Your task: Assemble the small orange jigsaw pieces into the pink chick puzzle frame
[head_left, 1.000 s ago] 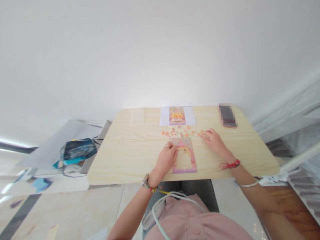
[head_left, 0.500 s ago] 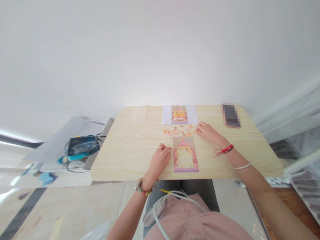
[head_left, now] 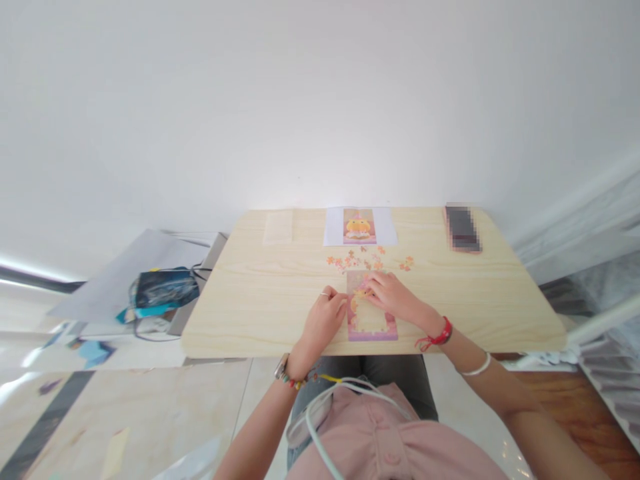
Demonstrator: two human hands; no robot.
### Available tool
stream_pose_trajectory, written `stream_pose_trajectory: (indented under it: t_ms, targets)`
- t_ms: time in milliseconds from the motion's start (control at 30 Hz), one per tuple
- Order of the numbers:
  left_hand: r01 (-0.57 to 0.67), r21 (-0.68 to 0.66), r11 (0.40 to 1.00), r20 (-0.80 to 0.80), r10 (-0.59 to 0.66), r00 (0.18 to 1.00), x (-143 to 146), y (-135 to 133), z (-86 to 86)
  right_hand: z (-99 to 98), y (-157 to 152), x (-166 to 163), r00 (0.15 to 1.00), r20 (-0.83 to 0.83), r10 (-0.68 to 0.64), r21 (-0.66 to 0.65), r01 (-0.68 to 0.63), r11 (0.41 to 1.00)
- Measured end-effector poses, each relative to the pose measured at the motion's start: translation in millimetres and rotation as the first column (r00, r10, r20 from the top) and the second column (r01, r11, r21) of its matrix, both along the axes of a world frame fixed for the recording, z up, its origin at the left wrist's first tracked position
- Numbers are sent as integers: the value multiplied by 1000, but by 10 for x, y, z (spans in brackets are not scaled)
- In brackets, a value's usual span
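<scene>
A pink jigsaw puzzle board (head_left: pixel 371 325) with a yellow cartoon animal lies near the front edge of the light wooden table (head_left: pixel 260 300). My left hand (head_left: pixel 324 319) rests at the board's left edge, fingers curled against it. My right hand (head_left: pixel 391 297) lies over the upper part of the board, fingertips pressing down; a puzzle piece under them is too small to make out. Several loose orange and pink puzzle pieces (head_left: pixel 367 259) are scattered just beyond the board. A reference picture (head_left: pixel 359 226) of the same animal lies on a white sheet at the table's far edge.
A phone (head_left: pixel 461 229) lies at the far right of the table. A pale paper slip (head_left: pixel 278 228) lies at the far left. Left of the table, a dark blue bag (head_left: pixel 165 288) with cables sits on a grey surface. A white wall rises behind.
My right hand has come back from the loose pieces at the far right and now sits on top of the puzzle board. My left hand stayed at the board's left edge.
</scene>
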State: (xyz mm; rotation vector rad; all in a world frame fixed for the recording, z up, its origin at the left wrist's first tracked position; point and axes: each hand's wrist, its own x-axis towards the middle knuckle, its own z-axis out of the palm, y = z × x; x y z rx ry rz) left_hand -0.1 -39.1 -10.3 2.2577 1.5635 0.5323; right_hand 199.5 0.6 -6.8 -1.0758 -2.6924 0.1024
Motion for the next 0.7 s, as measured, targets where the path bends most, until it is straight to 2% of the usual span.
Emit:
stream_pose_trajectory:
  t_ms: [167, 700]
  targets:
    - [1, -12, 1000, -15, -2, 1000, 11, -18, 33, -36, -12, -85, 998, 55, -1, 11, 0, 1000]
    - [30, -51, 998, -152, -38, 988, 111, -66, 83, -72, -62, -135, 999, 42, -25, 21, 24, 999]
